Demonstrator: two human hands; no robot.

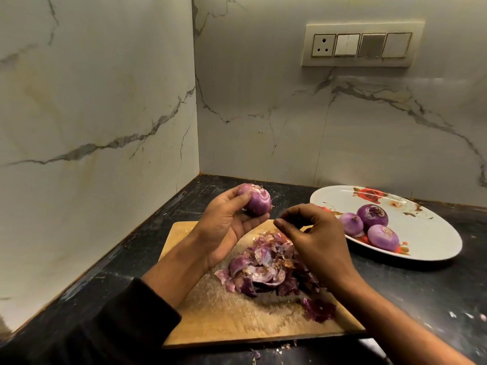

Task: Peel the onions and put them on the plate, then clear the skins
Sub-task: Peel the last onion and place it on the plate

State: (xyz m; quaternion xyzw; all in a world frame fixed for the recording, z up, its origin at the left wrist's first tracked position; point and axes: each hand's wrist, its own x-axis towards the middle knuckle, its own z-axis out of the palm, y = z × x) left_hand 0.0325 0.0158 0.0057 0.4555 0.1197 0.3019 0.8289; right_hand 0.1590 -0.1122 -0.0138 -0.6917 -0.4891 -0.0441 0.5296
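My left hand (226, 225) grips a purple onion (255, 198) above the far end of the wooden cutting board (224, 312). My right hand (316, 238) hovers just right of it with fingers curled and fingertips drawn together; whether they pinch a scrap of skin I cannot tell. A heap of purple onion skins (266, 270) lies on the board under my hands. Three peeled onions (373, 216) sit on the white flowered plate (427, 233) to the right.
The black countertop (421, 299) runs into a corner of two marble walls. A switch panel (361, 46) is on the back wall. A few skin scraps (254, 354) lie on the counter in front of the board.
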